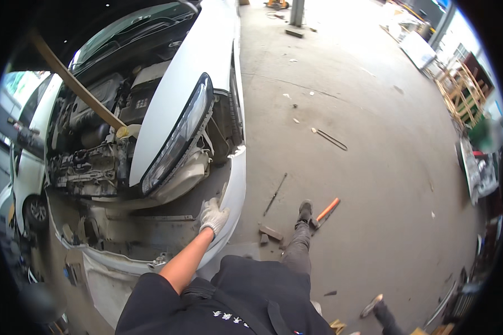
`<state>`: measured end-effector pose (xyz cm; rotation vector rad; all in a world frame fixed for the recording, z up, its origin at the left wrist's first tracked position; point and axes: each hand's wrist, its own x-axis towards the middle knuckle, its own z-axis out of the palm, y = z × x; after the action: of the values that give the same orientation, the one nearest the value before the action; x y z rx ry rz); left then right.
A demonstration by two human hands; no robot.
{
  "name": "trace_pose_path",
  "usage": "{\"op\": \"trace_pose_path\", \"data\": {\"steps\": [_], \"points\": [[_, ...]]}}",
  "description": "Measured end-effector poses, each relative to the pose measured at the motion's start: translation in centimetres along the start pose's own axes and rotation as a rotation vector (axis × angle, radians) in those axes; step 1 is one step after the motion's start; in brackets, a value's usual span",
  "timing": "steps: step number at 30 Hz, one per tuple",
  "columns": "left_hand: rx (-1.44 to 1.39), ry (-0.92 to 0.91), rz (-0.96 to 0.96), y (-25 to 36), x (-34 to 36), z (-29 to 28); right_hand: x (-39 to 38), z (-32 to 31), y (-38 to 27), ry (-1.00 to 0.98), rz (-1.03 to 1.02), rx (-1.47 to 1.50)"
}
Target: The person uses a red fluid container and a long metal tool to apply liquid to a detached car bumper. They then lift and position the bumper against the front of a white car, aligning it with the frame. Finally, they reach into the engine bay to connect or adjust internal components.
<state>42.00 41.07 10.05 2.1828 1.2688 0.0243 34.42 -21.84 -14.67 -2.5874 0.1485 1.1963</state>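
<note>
My left hand [212,216], in a pale knitted work glove, grips the inner upper edge of a white front bumper cover [236,192]. The cover stands away from the car body around its front corner, with a gap behind it. Just beyond my hand is the headlight [179,137], its lower housing bared, below the white fender [184,50]. I cannot see my right hand; only a small pale patch shows beside my right hip.
A wooden prop [75,84] rises from the open engine bay [98,106]. On the floor lie an orange-handled hammer [328,209], a thin rod [275,194], a U-shaped bar [331,139] and a block [271,231]. Another person's foot [371,306] is at lower right.
</note>
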Motion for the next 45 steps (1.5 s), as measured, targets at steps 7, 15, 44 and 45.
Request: {"op": "trace_pose_path", "data": {"steps": [7, 15, 44, 45], "points": [[0.199, 0.141, -0.305, 2.5, 3.0, 2.6, 25.3, -32.2, -19.1, -0.276, 0.002, -0.254], [0.187, 0.259, -0.578, 8.2, 3.8, 3.9, 45.1, -62.6, -49.9, 0.385, -0.662, -0.342], [0.152, 0.810, -0.859, 12.9, 8.3, 9.3, 38.5, -2.8, -87.0, -1.294, -0.794, -0.779], [0.174, 0.842, -0.833, 12.6, 8.6, 9.6, 39.3, 0.7, -86.6, -1.384, -0.707, -0.704]]}}
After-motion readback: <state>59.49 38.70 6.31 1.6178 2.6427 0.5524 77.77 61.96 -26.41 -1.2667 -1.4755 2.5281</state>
